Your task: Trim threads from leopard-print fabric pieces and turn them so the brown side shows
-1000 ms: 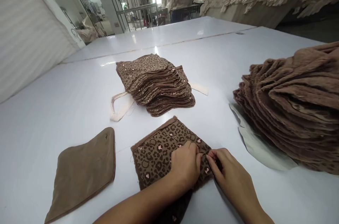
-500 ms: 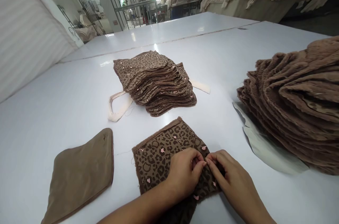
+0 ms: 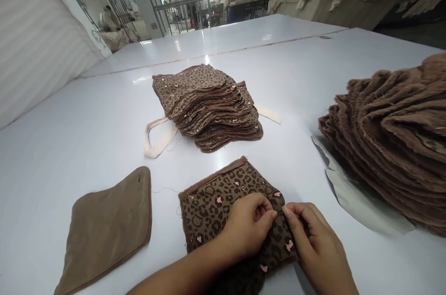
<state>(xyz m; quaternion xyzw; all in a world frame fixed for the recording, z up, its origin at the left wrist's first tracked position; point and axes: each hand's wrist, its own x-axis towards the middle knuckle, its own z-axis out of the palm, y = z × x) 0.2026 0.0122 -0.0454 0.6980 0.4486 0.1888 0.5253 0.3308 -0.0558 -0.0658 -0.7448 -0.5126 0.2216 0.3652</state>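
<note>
A leopard-print fabric piece (image 3: 212,197) with pink spots and a brown fuzzy edge lies on the table in front of me. My left hand (image 3: 249,225) rests on it, thumb and forefinger pinched near its right side. Close beside it, my right hand (image 3: 313,239) pinches the fabric's right edge. The fingertips of both hands are a short gap apart. Whether a thread or other small thing is between them is too small to tell. The lower part of the fabric is hidden under my left forearm.
Beyond my hands sits a stack of leopard-print pieces (image 3: 209,104) over a pale strip (image 3: 158,146). A plain brown fabric piece (image 3: 108,230) lies at left. A large brown plush pile (image 3: 393,137) rests at right on grey-green sheeting (image 3: 365,206). The white table (image 3: 296,62) extends far back.
My right hand has moved slightly right, widening the gap between my fingertips. The view has shifted a little, so the fabric and stacks sit slightly differently in the picture.
</note>
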